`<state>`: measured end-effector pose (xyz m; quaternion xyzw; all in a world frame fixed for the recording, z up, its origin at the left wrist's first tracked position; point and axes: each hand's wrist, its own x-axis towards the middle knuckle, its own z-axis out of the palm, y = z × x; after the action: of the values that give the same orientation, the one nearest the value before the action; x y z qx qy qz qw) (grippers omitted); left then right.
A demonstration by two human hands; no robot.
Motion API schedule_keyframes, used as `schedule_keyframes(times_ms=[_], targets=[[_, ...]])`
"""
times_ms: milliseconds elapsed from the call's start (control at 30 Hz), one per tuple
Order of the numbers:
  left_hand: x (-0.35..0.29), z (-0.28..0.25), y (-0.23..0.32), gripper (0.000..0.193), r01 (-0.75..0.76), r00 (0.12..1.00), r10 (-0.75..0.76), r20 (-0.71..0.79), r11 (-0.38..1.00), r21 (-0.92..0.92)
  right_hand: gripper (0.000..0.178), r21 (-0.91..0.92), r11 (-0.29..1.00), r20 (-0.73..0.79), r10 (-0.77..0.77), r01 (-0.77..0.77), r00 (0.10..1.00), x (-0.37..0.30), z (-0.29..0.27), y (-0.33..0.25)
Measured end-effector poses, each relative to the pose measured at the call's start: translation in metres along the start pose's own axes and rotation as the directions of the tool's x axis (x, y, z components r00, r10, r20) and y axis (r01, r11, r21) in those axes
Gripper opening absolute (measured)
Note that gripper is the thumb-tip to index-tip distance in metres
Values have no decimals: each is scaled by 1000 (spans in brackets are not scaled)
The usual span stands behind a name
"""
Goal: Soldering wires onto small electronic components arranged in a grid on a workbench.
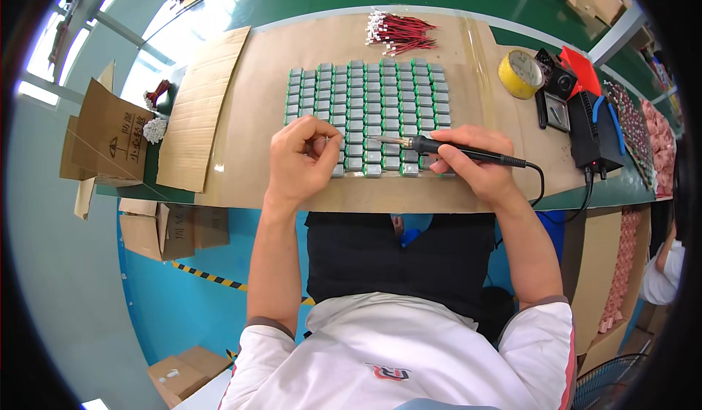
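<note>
Both forearms came up over the near edge of the bench (635, 174), elbows bent and roughly level, hands angled inward toward each other. Left hand (306, 154): wrist raised, back of hand up and outward, fingers curled, thumb and forefinger pinched together at the near left part of the block grid; whether something thin sat in the pinch, too small to tell. Right hand (475, 163): holding a soldering iron (468, 152) by its black handle in a pen-like grip, palm tilted inward, shaft pointing left and nearly level. Tip was over the blocks, just beside the left fingertips; contact, cannot tell. Cord ran off the handle to the right.

Grid of grey-and-green blocks (365, 103) lay in columns on a brown sheet (256, 117), middle of the bench, its nearest rows close to the near edge and partly hidden by both hands. Flat cardboard piece (201, 117) lay toward the left edge. Toward the right edge: black box (591, 128) with blue-handled pliers (618, 125) against it, then a yellow tape roll (510, 82) farther in. Red wires with white connectors (406, 33) lay bunched near the far edge, beyond the grid.
</note>
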<state>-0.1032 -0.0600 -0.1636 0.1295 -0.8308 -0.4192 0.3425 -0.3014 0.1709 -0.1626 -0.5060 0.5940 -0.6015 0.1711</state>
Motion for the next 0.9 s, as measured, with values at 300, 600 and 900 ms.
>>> schedule_keyframes(times_ms=[300, 600, 900], targets=[[4, 3, 1, 7, 48, 998, -50, 37, 998, 42, 20, 28, 998, 11, 56, -56, 998, 0, 3, 2], [5, 4, 4, 6, 56, 995, -64, 73, 993, 103, 20, 12, 998, 15, 56, -56, 998, 1, 3, 1], [5, 5, 6, 6, 68, 995, -76, 71, 992, 105, 20, 0, 998, 20, 55, -55, 998, 2, 3, 2]])
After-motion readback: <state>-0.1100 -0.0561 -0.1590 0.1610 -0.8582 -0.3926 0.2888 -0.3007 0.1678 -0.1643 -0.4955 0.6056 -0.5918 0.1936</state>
